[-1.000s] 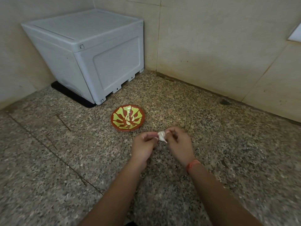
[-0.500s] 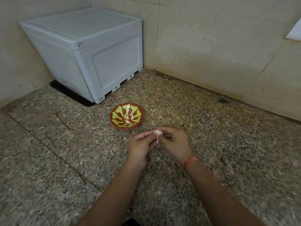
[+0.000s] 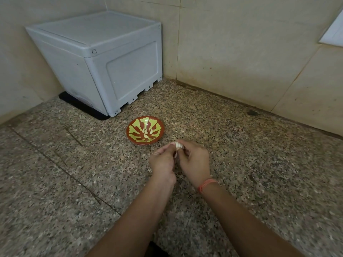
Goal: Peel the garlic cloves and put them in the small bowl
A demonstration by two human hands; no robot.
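I had the left hand (image 3: 163, 162) and the right hand (image 3: 194, 164) drawn close together, the fingertips of both pinching a single garlic clove (image 3: 179, 145) between them, held just on my side of the small bowl (image 3: 130, 135). The bowl (red-brown, with yellow-green blotches) sat on the speckled granite surface (image 3: 259, 154) and held a few peeled cloves (image 3: 147, 133) at its middle. An orange band (image 3: 207, 184) circled the right wrist. Beyond the bowl, a grey plastic box (image 3: 111, 62) stood in the corner.
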